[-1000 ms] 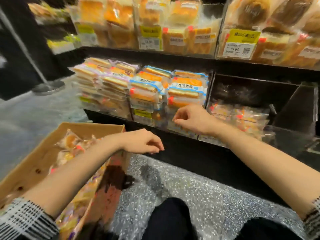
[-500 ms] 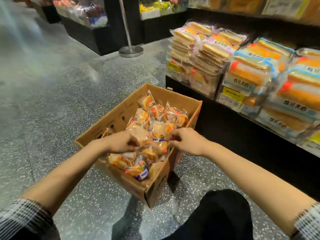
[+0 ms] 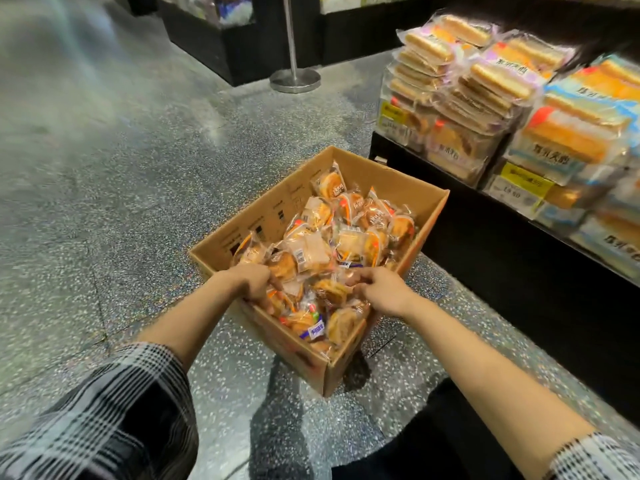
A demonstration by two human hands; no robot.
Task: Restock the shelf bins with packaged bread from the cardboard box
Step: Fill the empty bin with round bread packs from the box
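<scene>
At the centre of the frame sits an open cardboard box (image 3: 349, 161) on the speckled floor (image 3: 121, 188), heaped with small wrapped bread packets (image 3: 332, 247). Both hands reach into its near end. The left hand (image 3: 254, 284) has its fingers curled down among the packets by the box's left wall, gripping them. The right hand (image 3: 382, 289) curls its fingers into the packets near the right wall, pinching the wrappers. At the upper right, shelf bins (image 3: 519, 181) hold stacked sliced-bread packages (image 3: 485, 84), just beside the box's far corner. A metal post base (image 3: 295, 79) stands at the top centre. Checked sleeves (image 3: 114, 410) cover the forearms at the lower corners.
</scene>
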